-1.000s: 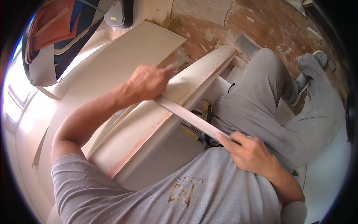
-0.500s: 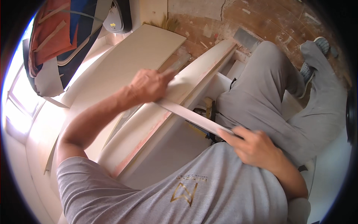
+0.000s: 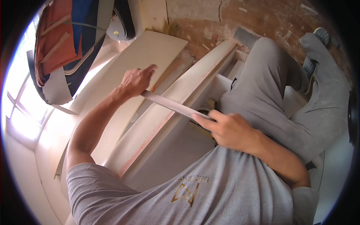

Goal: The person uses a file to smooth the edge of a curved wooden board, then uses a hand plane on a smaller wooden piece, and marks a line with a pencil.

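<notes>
Two hands (image 3: 231, 129), pale bar (image 3: 170, 104) held between, left hand (image 3: 137, 82) farther forward

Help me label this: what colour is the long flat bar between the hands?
The flat bar is pale pinkish-white, best seen in the head view.

Long, narrow, pale straight bar (image 3: 170, 104) held at either end by the left hand (image 3: 134, 82) and right hand (image 3: 233, 131). Between their fingers, the bar crosses a long, cream-coloured curved panel (image 3: 198, 73) with a pinkish edge. Beyond the left fingers: a broad, flat beige board (image 3: 152, 47). Beyond the right fingers: a grey rectangular plate (image 3: 245, 38).
</notes>
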A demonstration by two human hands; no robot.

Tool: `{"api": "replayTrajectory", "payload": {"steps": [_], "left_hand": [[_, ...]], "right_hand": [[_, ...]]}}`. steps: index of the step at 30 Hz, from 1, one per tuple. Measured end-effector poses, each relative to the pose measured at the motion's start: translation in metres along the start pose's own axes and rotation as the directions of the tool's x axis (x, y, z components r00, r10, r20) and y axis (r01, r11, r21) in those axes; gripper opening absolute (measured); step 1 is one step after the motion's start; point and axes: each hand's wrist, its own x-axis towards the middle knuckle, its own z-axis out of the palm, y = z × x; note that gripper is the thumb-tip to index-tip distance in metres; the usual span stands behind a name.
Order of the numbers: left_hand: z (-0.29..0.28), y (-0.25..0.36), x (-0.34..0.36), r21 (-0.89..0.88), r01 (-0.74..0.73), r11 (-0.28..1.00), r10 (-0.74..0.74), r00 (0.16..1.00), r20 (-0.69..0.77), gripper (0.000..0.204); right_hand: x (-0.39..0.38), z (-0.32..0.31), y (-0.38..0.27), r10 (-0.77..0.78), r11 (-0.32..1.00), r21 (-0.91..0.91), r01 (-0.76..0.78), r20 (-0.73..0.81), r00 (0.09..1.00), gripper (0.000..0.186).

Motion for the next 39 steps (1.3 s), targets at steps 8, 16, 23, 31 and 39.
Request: {"api": "replayTrajectory", "payload": {"steps": [8, 16, 23, 31, 39], "left_hand": [[-0.005, 0.038, -0.015, 0.031, -0.165, 0.986, 0.165, 0.986, 0.015, 0.025], [0.008, -0.018, 0.009, 0.051, -0.104, 0.993, 0.104, 0.995, 0.010, 0.028], [-0.025, 0.082, -0.015, 0.063, -0.153, 0.986, 0.132, 0.956, 0.262, 0.034], [0.015, -0.034, 0.004, 0.151, -0.051, 0.987, 0.054, 0.998, -0.014, 0.026], [-0.026, 0.075, -0.019, 0.056, -0.236, 0.970, 0.219, 0.951, 0.216, 0.032]], "right_hand": [[-0.038, -0.030, -0.024, 0.036, 0.999, -0.007, -0.036, 0.081, 0.996, 0.057], [0.018, 0.006, 0.007, -0.013, 1.000, -0.013, 0.012, -0.027, 1.000, 0.057], [-0.069, -0.030, -0.022, 0.001, 0.999, -0.034, 0.001, 0.052, 0.999, 0.065], [0.036, 0.015, -0.002, -0.012, 1.000, -0.013, 0.012, 0.015, 1.000, 0.055], [-0.067, -0.035, -0.048, 0.054, 0.998, -0.044, -0.051, 0.069, 0.996, 0.063]]}}
